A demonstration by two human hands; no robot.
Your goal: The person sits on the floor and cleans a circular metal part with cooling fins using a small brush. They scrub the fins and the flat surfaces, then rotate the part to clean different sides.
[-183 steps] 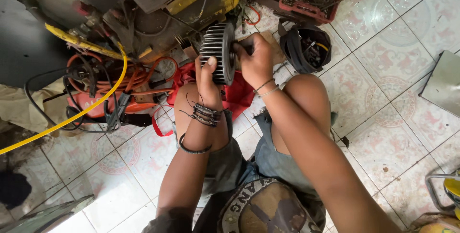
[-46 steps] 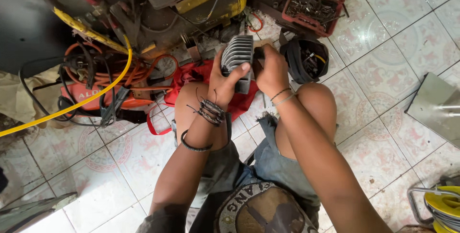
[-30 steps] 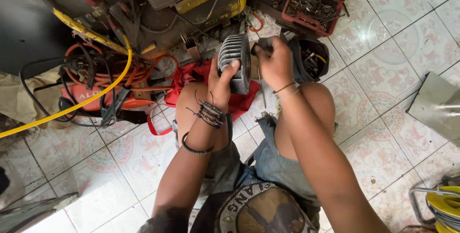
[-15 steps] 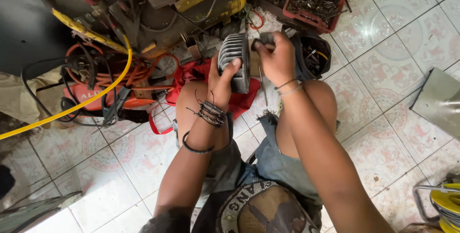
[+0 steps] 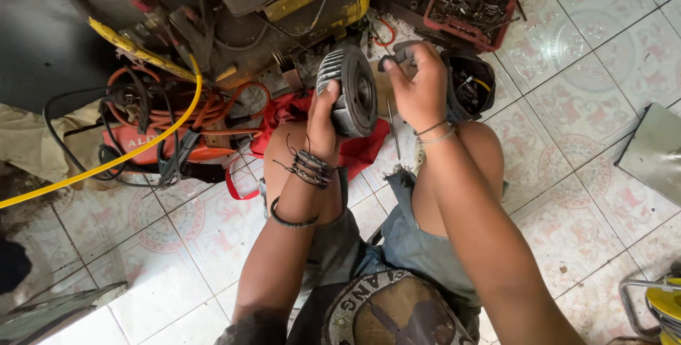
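Above the person's knees and a red cloth on the tiled floor, the left hand grips a round finned metal part by its rim, while the right hand, just beside it, pinches a small dark piece between its fingers.

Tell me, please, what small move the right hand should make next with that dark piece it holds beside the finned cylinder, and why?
Probably bring the right hand back toward the open face of the finned metal cylinder. The left hand grips the cylinder upright above the red cloth, its bore turned to the right hand, which holds a small dark part just clear of it. What the part is cannot be told.
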